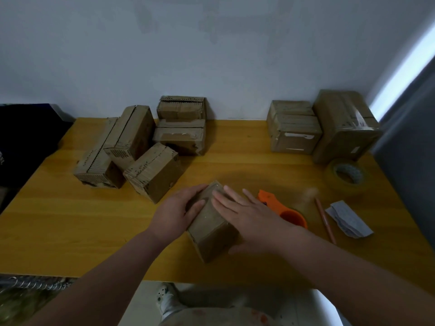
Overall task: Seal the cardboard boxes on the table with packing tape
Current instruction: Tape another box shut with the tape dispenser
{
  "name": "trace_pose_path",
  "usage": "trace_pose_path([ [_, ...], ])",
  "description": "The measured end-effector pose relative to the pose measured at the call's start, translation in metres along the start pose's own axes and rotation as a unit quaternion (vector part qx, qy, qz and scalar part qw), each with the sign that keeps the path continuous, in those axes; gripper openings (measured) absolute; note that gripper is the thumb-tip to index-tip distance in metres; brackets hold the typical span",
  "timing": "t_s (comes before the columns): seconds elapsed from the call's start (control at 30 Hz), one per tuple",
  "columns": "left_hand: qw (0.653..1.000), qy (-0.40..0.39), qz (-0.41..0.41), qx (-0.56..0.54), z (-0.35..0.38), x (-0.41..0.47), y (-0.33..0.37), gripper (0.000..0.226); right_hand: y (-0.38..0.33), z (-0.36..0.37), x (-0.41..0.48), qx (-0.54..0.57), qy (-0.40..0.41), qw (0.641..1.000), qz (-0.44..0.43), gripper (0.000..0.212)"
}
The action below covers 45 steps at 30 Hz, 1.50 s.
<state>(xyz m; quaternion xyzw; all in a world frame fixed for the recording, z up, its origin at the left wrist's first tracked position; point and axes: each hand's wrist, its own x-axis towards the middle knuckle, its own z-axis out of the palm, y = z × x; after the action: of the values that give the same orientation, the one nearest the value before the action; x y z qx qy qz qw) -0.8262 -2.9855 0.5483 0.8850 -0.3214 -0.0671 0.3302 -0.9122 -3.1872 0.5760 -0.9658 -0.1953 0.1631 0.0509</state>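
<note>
On the desk (58, 220), one box (211, 231) lies near the front. The left hand (175, 212) grips its side and the right hand (254, 220) lies flat on top. Behind are a left group (153, 170) of five boxes and a right group (296, 137) of three. One tape roll (347, 175) and one orange dispenser (290, 214) lie to the right.

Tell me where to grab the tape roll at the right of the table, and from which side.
Take the tape roll across its outer rim, coming from above on the near side. It lies flat with its hole facing up, so fingers can span the ring or hook inside. A large box stands close behind it, so that side looks cramped.
</note>
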Motion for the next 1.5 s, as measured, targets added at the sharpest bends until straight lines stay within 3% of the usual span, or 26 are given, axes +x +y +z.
trace_pose_path([
  [0.1,1.000,-0.014,0.006,0.024,-0.007,0.004,0.006,0.053,0.008,-0.007,-0.009,0.052,0.038,0.997,0.038,0.094],
  [0.23,0.990,-0.052,-0.028,0.131,-0.013,0.016,0.027,0.045,0.020,-0.001,-0.021,0.155,0.103,0.960,0.210,0.075],
  [0.33,0.981,-0.079,-0.068,0.163,-0.007,0.022,0.051,0.070,0.031,0.018,-0.023,0.137,0.064,0.927,0.343,0.056],
  [0.43,0.961,-0.132,-0.105,0.217,0.003,0.027,0.068,0.104,0.038,0.037,-0.022,0.143,-0.015,0.900,0.412,0.047],
  [0.5,0.953,-0.147,-0.104,0.242,0.008,0.031,0.073,0.110,0.041,0.048,-0.022,0.153,-0.020,0.886,0.437,0.048],
  [0.6,0.958,-0.166,-0.081,0.221,0.004,0.038,0.077,0.113,0.042,0.059,-0.021,0.175,0.003,0.875,0.452,0.052],
  [0.7,0.968,-0.189,-0.054,0.158,-0.008,0.044,0.078,0.119,0.046,0.058,-0.021,0.206,0.067,0.866,0.450,0.039],
  [0.8,0.961,-0.251,-0.037,0.109,-0.023,0.050,0.071,0.122,0.055,0.043,-0.025,0.285,0.146,0.822,0.471,0.026],
  [0.97,0.938,-0.318,-0.009,0.134,-0.039,0.060,0.042,0.117,0.060,0.024,-0.030,0.387,0.203,0.772,0.461,0.034],
  [1.03,0.934,-0.311,-0.003,0.174,-0.039,0.060,0.027,0.108,0.059,0.020,-0.030,0.444,0.217,0.739,0.458,0.031],
  [1.13,0.939,-0.228,-0.035,0.253,-0.027,0.055,0.012,0.087,0.054,0.019,-0.030,0.526,0.226,0.692,0.440,0.027],
  [1.33,0.963,-0.165,-0.059,0.203,0.006,0.034,0.032,0.051,0.045,0.027,-0.025,0.510,0.215,0.729,0.403,0.075],
  [1.5,0.933,-0.230,-0.094,0.262,0.035,0.014,0.053,0.093,0.042,0.025,-0.024,0.479,0.221,0.747,0.404,0.071],
])
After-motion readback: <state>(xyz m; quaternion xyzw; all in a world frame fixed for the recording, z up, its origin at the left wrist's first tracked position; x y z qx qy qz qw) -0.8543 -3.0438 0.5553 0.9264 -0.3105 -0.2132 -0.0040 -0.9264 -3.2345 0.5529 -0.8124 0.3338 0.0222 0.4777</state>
